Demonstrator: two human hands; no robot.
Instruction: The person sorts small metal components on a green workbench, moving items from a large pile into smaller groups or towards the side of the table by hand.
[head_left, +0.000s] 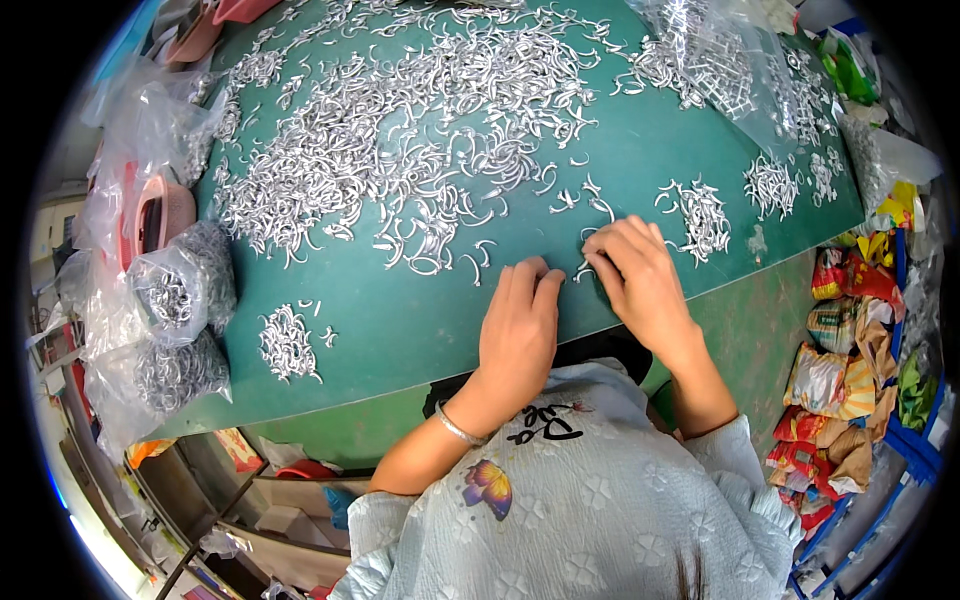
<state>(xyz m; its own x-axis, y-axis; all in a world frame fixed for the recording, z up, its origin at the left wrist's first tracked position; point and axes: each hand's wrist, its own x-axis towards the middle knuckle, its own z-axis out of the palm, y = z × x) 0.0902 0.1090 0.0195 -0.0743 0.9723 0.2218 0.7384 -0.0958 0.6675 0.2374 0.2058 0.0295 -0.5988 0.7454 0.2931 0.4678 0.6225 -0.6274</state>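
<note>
My left hand (518, 318) rests over the table near its front edge, fingers curled and pressed to the thumb; whatever they hold is hidden. To its right, my right hand (640, 283) is bent in a pinch, its fingertips beside small curved silver metal pieces (583, 271). Whether one is gripped cannot be made out. A large spread pile of the same curved pieces (350, 135) covers the middle and far left. Smaller heaps lie apart: one at the near left (288, 343), one right of my right hand (704, 220), and another farther right (770, 187).
Clear plastic bags of metal parts (180, 375) line the left side of the green table (400, 325), by a pink container (165, 215). Another clear bag (735, 75) lies at the far right. Colourful packages (825, 375) stand beyond the right edge; shelving (290, 500) is below left.
</note>
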